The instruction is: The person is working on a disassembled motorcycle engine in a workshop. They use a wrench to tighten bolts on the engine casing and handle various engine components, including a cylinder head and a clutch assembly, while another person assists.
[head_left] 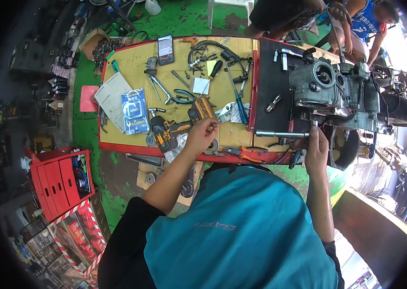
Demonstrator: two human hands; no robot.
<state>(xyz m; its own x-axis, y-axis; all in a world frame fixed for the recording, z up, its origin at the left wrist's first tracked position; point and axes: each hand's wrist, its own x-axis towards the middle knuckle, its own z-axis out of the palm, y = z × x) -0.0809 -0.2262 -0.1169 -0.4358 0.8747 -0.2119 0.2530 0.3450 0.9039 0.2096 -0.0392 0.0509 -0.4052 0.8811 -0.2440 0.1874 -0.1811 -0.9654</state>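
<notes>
My right hand (317, 147) is closed around the right end of a long steel socket wrench (280, 134), close against the lower side of a grey engine (331, 89). The wrench's bar points left, level over the table's near part. My left hand (203, 136) is closed, its fingers curled together at the near side of the table. Whether something small is in them I cannot make out. Just beyond and beside it lie yellow-and-black cordless power tools (202, 109). Orange-handled pliers (251, 153) rest along the near edge, between my two hands.
The red-edged table (179, 150) also carries a phone (166, 49), a blue packet (135, 111), paper sheets (113, 98), screwdrivers and several loose tools. A red drawer cabinet (58, 185) stands at left. Two other people are beyond the engine, one in a blue jersey (363, 21).
</notes>
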